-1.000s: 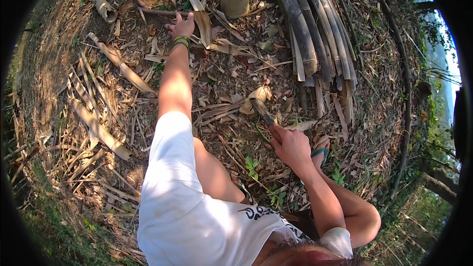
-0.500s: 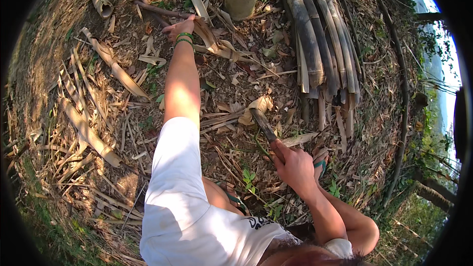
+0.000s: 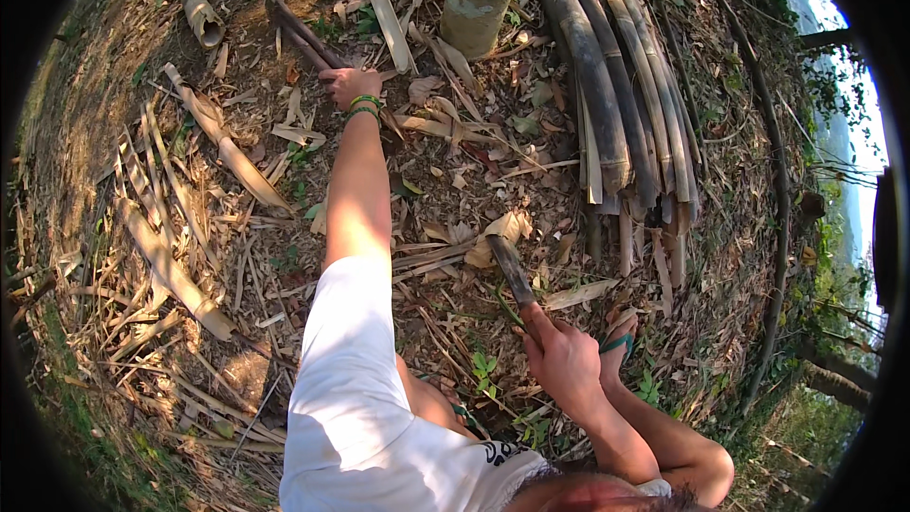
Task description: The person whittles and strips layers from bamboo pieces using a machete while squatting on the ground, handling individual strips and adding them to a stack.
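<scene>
My left hand point(image 3: 353, 87), with green bands at its wrist, is stretched far forward over the littered ground. Its fingers are wrapped around the lower end of a dark brown branch point(image 3: 305, 35), which slants up to the left and looks forked or doubled. Close to my body, my right hand point(image 3: 566, 367) is closed around the wooden handle of a large knife point(image 3: 513, 272). The dark blade points up and slightly left, its tip beside a curled dry leaf point(image 3: 513, 227). Fingers of both hands are partly hidden from above.
Several bamboo poles point(image 3: 595, 85) lie bundled at the upper right, beside a tree trunk point(image 3: 482, 0). Split bamboo point(image 3: 171, 270) and a short hollow bamboo piece point(image 3: 201, 17) lie on the left. My sandalled foot point(image 3: 618, 346) is near the knife.
The branch in my left hand has swung from nearly level to a steeper slant. The whole view has shifted slightly; my right hand keeps the knife in about the same place.
</scene>
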### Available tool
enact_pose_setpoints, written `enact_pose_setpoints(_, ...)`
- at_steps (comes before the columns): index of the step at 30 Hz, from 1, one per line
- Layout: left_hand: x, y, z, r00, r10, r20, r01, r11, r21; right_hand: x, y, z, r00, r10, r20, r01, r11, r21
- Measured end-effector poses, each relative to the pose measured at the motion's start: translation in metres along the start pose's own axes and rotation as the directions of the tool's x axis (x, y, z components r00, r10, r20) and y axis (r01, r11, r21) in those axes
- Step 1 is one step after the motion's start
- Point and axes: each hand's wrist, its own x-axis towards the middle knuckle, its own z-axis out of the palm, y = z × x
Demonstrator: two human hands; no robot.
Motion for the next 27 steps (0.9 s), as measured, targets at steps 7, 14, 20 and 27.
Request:
enact_pose_setpoints(7,-0.006,-0.075,-0.076,0.997,0.044,0.060,-0.030,0.978,-0.205,0.004,0.012,-0.003,1.000,-0.017,-0.024,0.018,1.000,0.013)
enact_pose_setpoints(14,-0.049,-0.218,-0.188,0.971,0.220,-0.095,-0.238,0.928,-0.285,0.011,0.011,-0.010,0.997,-0.052,-0.050,0.052,0.999,-0.004)
enact_pose_setpoints(20,-0.091,-0.342,-0.266,0.919,0.197,-0.343,-0.283,0.933,-0.222,0.016,-0.015,-0.026,1.000,-0.029,-0.004,0.029,0.999,-0.021)
enact_pose_setpoints(27,-0.139,-0.451,-0.337,0.814,0.052,-0.578,-0.090,0.995,-0.036,0.015,-0.033,-0.041,0.998,-0.051,0.049,0.051,0.999,-0.011)
